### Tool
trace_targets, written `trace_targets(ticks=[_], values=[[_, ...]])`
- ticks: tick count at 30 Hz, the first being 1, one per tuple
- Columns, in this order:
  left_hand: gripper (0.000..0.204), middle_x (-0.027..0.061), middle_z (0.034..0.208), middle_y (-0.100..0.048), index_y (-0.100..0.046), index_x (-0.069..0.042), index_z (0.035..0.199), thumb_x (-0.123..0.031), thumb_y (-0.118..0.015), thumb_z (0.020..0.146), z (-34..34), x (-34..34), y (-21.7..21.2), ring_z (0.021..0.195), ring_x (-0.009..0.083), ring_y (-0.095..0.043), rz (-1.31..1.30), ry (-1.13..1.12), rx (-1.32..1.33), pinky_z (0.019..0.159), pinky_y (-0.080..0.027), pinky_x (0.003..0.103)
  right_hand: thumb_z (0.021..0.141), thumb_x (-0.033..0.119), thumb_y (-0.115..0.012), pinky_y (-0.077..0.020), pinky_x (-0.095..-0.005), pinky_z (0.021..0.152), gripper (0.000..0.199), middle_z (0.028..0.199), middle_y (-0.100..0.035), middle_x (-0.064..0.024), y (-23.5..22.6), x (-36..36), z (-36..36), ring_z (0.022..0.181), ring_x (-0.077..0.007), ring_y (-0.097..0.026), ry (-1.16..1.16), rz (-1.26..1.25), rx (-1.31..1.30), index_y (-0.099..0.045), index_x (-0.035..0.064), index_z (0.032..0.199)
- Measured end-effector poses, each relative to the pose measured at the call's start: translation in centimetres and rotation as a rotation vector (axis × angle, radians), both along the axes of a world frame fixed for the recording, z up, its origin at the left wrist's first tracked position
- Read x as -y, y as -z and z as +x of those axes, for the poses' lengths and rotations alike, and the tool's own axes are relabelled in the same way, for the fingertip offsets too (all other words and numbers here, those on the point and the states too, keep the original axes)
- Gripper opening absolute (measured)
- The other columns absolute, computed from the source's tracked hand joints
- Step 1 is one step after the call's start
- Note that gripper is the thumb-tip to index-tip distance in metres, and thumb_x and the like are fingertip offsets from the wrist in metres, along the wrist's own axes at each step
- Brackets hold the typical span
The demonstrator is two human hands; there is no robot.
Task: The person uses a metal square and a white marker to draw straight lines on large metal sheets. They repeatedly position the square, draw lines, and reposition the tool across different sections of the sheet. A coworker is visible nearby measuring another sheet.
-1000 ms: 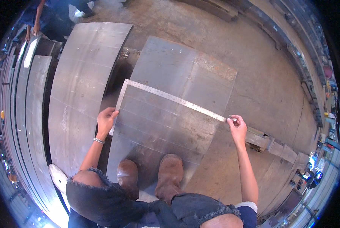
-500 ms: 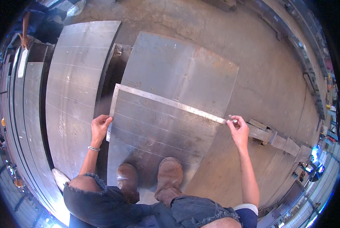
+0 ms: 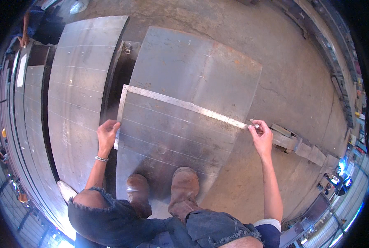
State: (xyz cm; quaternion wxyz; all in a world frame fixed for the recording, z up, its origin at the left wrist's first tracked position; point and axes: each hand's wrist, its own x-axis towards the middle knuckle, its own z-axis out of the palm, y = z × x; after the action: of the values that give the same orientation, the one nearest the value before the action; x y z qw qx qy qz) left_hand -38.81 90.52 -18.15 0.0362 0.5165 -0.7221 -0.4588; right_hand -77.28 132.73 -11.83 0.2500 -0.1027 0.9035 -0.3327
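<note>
A long steel framing square lies across a flat metal plate marked with several thin, pale parallel lines. Its corner rests near the plate's left edge, and the long arm runs down to the right. My left hand pinches the short arm between thumb and fingers at that edge. At the far end of the long arm, my right hand is closed around a small silvery piece, its thumb against the square's tip. The fingers partly hide that piece, so its kind is unclear. Both my boots stand on the plate.
To the left lies another lined plate, across a dark gap, with more long plates beyond. Another person's hand is at the upper left, near a white strip. A metal beam lies on the floor at right.
The plates and square appear slightly higher in the picture, as if the view tilted. The square keeps its place on the plate, and both hands keep their hold.
</note>
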Motion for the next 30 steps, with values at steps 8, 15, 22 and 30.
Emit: trace_targets(ticks=[8, 15, 22, 30], values=[[0.019, 0.0010, 0.077, -0.068, -0.072, 0.003, 0.090, -0.015, -0.076, 0.089, 0.0, 0.2, 0.0, 0.070, 0.0065, -0.059, 0.016, 0.008, -0.040, 0.065, -0.049, 0.024, 0.094, 0.014, -0.068, -0.0524, -0.0277, 0.077, 0.020, 0.093, -0.074, -0.0094, -0.5, 0.6, -0.3, 0.083, -0.0125, -0.069, -0.036, 0.011, -0.242, -0.068, 0.0016, 0.109], [0.021, 0.0004, 0.077, -0.068, -0.071, 0.003, 0.089, -0.017, -0.077, 0.089, -0.1, 0.0, -0.1, 0.071, 0.0058, -0.059, 0.011, -0.001, -0.058, 0.065, -0.048, 0.023, 0.097, 0.010, -0.059, -0.0526, -0.0291, 0.081, 0.018, 0.089, -0.075, -0.0083, -3.6, 3.0, -1.6, 0.086, -0.0126, -0.070, 0.028, -0.119, -0.247, -0.068, 0.0011, 0.111], [0.024, 0.0000, 0.075, -0.067, -0.071, 0.004, 0.089, -0.019, -0.077, 0.090, 0.4, 0.1, 0.3, 0.069, 0.0049, -0.058, 0.020, 0.003, -0.049, 0.062, -0.047, 0.022, 0.098, 0.010, -0.059, -0.0514, -0.0272, 0.080, 0.026, 0.094, -0.076, -0.0097, -5.3, 5.3, -0.6, 0.089, -0.0108, -0.068, 0.037, -0.187, -0.196, -0.066, 0.0035, 0.122], [0.021, -0.0029, 0.072, -0.064, -0.070, 0.003, 0.087, -0.017, -0.077, 0.089, -0.7, -0.2, -0.9, 0.066, 0.0031, -0.054, 0.011, 0.001, -0.027, 0.059, -0.044, 0.022, 0.096, 0.011, -0.062, -0.0531, -0.0256, 0.073, 0.022, 0.094, -0.077, -0.0081, -5.2, 9.8, 1.1, 0.083, -0.0097, -0.068, -0.132, -0.258, -0.126, -0.070, 0.0009, 0.114]])
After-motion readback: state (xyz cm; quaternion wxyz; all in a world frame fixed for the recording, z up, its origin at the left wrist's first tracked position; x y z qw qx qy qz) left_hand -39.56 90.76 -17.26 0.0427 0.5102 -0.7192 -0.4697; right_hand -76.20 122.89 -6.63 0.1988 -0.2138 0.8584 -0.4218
